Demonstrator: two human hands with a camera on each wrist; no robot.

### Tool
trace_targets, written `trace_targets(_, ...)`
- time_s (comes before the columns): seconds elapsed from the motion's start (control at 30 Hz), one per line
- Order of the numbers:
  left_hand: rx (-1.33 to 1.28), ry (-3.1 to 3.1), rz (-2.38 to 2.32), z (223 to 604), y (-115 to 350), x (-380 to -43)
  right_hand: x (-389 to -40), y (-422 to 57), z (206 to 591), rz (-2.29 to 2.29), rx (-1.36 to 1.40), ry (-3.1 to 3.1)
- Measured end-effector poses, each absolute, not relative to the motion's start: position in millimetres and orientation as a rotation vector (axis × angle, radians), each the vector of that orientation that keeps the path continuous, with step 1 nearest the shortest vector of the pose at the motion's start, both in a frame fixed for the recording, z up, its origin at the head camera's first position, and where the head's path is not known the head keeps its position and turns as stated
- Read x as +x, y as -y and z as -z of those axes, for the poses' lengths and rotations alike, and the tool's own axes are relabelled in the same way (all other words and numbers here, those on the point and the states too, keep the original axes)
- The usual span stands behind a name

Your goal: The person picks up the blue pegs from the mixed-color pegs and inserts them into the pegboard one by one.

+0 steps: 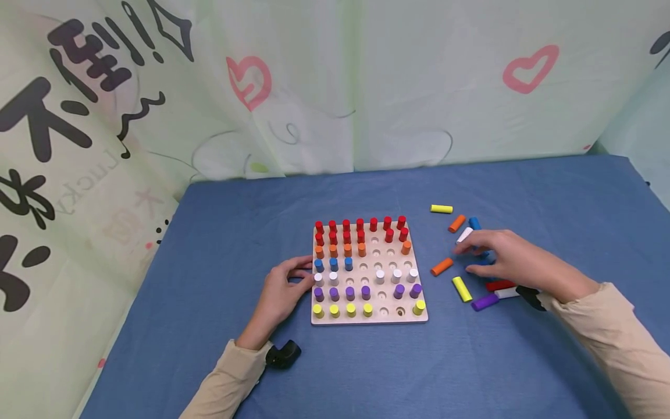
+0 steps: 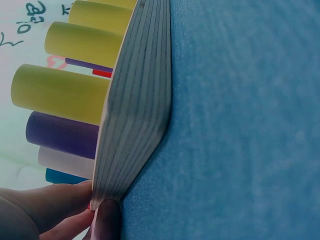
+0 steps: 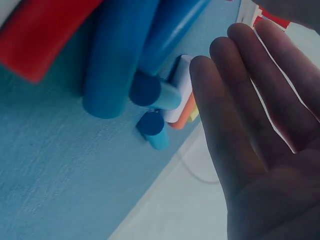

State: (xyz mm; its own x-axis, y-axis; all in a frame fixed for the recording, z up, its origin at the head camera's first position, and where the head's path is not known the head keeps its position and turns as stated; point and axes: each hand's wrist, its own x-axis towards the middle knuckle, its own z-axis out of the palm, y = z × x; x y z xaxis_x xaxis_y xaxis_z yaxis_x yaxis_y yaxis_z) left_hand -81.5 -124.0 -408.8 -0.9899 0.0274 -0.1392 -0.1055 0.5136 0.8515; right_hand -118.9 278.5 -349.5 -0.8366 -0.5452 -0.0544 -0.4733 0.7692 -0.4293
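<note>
My left hand [image 1: 282,291] holds the left edge of a wooden pegboard [image 1: 369,323], its fingertips right at the rim. In the left wrist view the board's layered side [image 2: 140,95] shows, with fingers [image 2: 55,205] gripping its far end. Rows of red, orange, blue, white, purple and yellow pegs stand upright in the board; several holes are bare. My right hand [image 1: 505,259] hovers over loose pegs right of the board, fingers spread from the thumb and holding nothing. Near its fingertips lie a white peg [image 1: 464,235] and an orange peg [image 1: 442,267]. Blue pegs [image 3: 117,60] lie beside the fingers in the right wrist view.
Loose around the right hand are a yellow peg [image 1: 462,289], a purple peg [image 1: 484,302], a red peg [image 1: 499,286] and another yellow peg [image 1: 441,209] farther back. A blue cloth [image 1: 235,233] covers the table. A printed curtain [image 1: 398,116] hangs behind it.
</note>
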Motion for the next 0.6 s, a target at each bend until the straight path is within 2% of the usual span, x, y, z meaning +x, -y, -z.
trace_targets(0.6, -0.063, -2.619, -1.493, 409.4, 123.7, -81.3, -120.1, -285.6, 358.4, 0.542, -0.773, -2.762)
